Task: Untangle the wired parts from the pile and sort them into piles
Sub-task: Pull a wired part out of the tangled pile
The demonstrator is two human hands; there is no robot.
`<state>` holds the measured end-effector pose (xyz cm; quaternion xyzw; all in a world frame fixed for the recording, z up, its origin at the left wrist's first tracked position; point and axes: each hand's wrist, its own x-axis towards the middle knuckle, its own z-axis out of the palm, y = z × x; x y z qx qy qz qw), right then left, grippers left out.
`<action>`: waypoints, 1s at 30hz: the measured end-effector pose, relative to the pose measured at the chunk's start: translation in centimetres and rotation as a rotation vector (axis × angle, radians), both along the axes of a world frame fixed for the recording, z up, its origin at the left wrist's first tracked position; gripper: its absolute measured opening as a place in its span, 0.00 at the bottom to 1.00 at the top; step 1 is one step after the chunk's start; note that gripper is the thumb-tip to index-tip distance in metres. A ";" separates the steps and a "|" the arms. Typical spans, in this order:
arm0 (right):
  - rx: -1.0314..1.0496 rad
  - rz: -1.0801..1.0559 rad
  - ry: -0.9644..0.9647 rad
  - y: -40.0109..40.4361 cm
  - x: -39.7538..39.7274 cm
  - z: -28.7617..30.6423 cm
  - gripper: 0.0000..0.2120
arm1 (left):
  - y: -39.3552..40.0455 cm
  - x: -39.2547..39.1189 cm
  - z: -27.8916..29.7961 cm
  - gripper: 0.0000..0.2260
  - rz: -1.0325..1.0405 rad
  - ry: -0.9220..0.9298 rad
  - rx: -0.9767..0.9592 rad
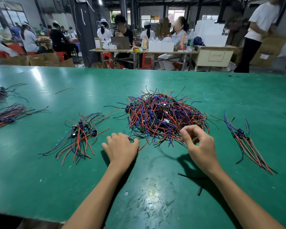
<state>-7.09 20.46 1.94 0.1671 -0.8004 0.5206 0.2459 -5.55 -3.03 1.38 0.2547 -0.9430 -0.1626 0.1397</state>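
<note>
A big tangled pile of red, blue and black wired parts [163, 116] lies mid-table. My left hand [120, 147] rests palm down at the pile's near left edge, fingertips touching loose wire ends. My right hand [198, 142] hovers over the pile's near right edge, thumb and forefinger curled into a pinch that seems to hold a thin wire. A small sorted pile [81, 134] lies left of my left hand. Another sorted bundle [244, 139] lies to the right. More bundles [5, 116] sit at the far left edge.
The green table [56, 171] spreads wide around the piles. A single red wire [64, 90] lies at the back left. A black wire scrap [200, 190] and a screw [126, 193] lie near my forearms. People work at tables beyond the far edge.
</note>
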 end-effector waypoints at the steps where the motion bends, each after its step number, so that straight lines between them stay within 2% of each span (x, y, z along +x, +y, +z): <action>1: 0.012 0.008 -0.008 -0.1 0.0 -0.1 0.05 | -0.1 0.0 0.0 0.19 -0.011 0.019 0.004; 5: 0.011 -0.007 0.004 0.3 -0.2 -0.1 0.05 | -0.3 0.7 -0.2 0.12 -0.106 0.138 0.001; 9: 0.052 -0.006 0.006 0.4 -0.2 -0.1 0.05 | -0.2 1.0 0.3 0.07 -0.156 0.229 0.128; 11: 0.061 -0.003 0.006 0.3 -0.2 -0.1 0.05 | -0.1 1.0 0.3 0.07 -0.170 0.205 0.101; 15: 0.036 0.000 0.001 0.6 -0.2 -0.1 0.04 | 0.3 1.4 0.2 0.09 -0.182 0.047 -0.092; 17: 0.022 0.001 0.003 0.7 -0.3 0.0 0.04 | 0.2 1.6 0.1 0.11 -0.175 0.040 -0.120; 19: 0.008 -0.003 0.009 0.7 -0.2 0.1 0.05 | -0.2 1.9 0.2 0.15 -0.175 0.122 -0.039; 21: -0.005 -0.016 0.017 0.6 -0.2 0.1 0.04 | -0.3 2.1 0.2 0.17 -0.177 0.258 0.130; 25: -0.027 -0.049 0.047 0.6 -0.1 0.3 0.04 | 0.0 1.9 0.5 0.10 -0.133 0.441 0.419; 30: -0.014 -0.074 0.027 0.6 -0.4 0.0 0.05 | -0.3 1.5 0.5 0.07 -0.062 0.584 0.451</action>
